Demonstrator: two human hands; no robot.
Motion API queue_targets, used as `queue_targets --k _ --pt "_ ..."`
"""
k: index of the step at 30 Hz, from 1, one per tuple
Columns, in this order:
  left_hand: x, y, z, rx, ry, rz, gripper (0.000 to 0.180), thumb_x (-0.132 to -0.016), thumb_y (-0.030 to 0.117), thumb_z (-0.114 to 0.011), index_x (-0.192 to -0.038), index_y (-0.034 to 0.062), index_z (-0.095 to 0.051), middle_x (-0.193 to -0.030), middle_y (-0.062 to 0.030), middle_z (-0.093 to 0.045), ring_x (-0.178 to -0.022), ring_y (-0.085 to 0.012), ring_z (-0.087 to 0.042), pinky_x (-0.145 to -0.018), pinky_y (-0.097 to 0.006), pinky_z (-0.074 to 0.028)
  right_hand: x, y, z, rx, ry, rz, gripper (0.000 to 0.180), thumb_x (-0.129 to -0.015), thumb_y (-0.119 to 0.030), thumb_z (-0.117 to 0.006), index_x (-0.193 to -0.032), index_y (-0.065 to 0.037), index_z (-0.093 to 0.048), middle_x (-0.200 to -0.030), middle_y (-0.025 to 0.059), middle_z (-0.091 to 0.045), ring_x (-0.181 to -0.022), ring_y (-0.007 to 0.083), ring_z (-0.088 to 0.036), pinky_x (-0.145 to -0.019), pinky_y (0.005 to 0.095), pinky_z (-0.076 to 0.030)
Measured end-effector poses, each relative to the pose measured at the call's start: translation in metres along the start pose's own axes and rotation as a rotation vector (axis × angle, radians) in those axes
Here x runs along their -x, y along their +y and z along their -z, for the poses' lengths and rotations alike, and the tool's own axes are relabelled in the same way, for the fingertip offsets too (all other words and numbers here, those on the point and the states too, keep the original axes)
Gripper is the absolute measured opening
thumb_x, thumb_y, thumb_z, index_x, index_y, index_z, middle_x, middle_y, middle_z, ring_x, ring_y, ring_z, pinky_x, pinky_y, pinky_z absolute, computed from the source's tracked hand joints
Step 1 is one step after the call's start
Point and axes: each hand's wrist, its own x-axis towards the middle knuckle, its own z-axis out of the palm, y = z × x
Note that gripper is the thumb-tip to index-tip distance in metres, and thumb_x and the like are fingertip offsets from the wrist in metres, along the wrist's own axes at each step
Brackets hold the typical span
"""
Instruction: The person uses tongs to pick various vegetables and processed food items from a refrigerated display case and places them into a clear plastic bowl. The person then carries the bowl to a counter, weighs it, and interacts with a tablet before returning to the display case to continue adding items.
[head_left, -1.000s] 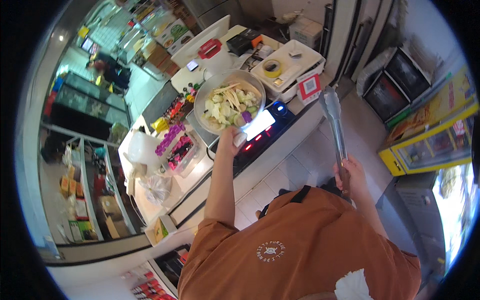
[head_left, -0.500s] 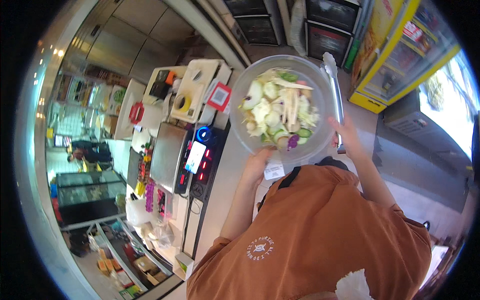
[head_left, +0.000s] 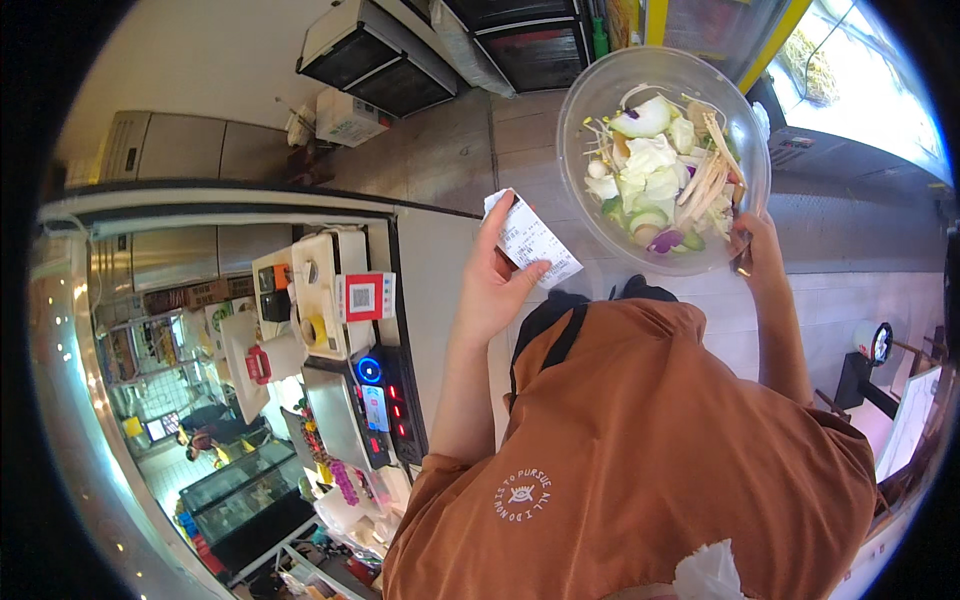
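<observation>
- Nearest the camera, at 6 o'clock: one orange shirt (head_left: pixel 640 460) fills the lower frame; both forearms rise out of it toward 12 o'clock.
- Left hand (head_left: pixel 490 285), about 11 o'clock from the shirt collar: thumb and fingers pinched on one white paper receipt (head_left: pixel 530 240). Its long axis runs roughly 10 to 4 o'clock; its upper end pokes past the fingertips.
- Right hand (head_left: pixel 755 245), at 1 o'clock: fingers curled closed on the near rim of one clear plastic bowl (head_left: pixel 600 95). Something thin and dark sits under the fingers; cannot tell what it is.
- Bowl holds cut salad (head_left: pixel 660 170): pale cabbage leaves, cucumber slices, pale strips, a little purple. It lies at 12 o'clock from the right hand, touching it, and at about 2 o'clock from the left hand, near but apart.
- Key relation: receipt's lower right corner points toward the bowl's near wall, with a narrow gap between them. Right hand is the one on the bowl; left hand is free of it.
- Farther out, at 9 o'clock: one counter (head_left: pixel 420 260) carrying a scale with a lit display (head_left: pixel 375 405), one red-framed code sign (head_left: pixel 365 295) and one yellow tape roll (head_left: pixel 318 328).
- Farthest, at 12 o'clock: two dark-fronted appliances (head_left: pixel 450 50) on the tiled floor (head_left: pixel 450 160).
</observation>
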Motion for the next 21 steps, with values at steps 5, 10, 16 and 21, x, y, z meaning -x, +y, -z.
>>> queue_targets --k 5,10,16,21 --pt "-0.040 0.012 0.016 -0.015 0.009 -0.113 0.057 -0.087 -0.015 -0.072 -0.140 0.0002 -0.056 -0.129 -0.0094 -0.064 -0.116 -0.0163 -0.064 -0.098 -0.033 -0.055 -0.019 0.018 0.003 0.006 0.019 0.014 0.041 -0.080 -0.004 -0.054 -0.121 0.001 -0.052 -0.075 0.0067 -0.055 -0.048 0.0154 -0.050 -0.047 0.0295 -0.048" --pt "-0.112 0.011 0.078 0.059 -0.215 -0.088 0.058 -0.089 -0.013 -0.068 -0.143 -0.0001 -0.052 -0.126 -0.0081 -0.065 -0.115 -0.0154 -0.064 -0.096 -0.031 -0.054 -0.039 0.009 -0.074 0.007 0.156 -0.049 0.041 -0.080 -0.001 -0.052 -0.121 0.002 -0.053 -0.075 0.0082 -0.056 -0.048 0.0170 -0.052 -0.046 0.0302 -0.048" --pt "-0.161 0.100 0.185 0.284 -0.387 0.010 0.064 -0.086 -0.014 -0.057 -0.148 0.0037 -0.048 -0.124 -0.0045 -0.065 -0.105 -0.0104 -0.065 -0.081 -0.025 -0.054 -0.014 -0.022 -0.217 0.121 0.140 -0.054 0.037 -0.081 -0.001 -0.053 -0.117 0.001 -0.055 -0.069 0.0087 -0.055 -0.046 0.0204 -0.053 -0.045 0.0344 -0.049" --pt "-0.130 0.098 0.217 0.205 -0.364 -0.063 0.063 -0.087 -0.014 -0.060 -0.146 0.0065 -0.046 -0.123 -0.0059 -0.064 -0.108 -0.0114 -0.065 -0.086 -0.028 -0.056 0.015 -0.013 -0.269 0.052 0.201 0.000 0.031 -0.081 -0.001 -0.055 -0.113 0.000 -0.054 -0.069 0.0086 -0.056 -0.046 0.0213 -0.052 -0.045 0.0355 -0.049"
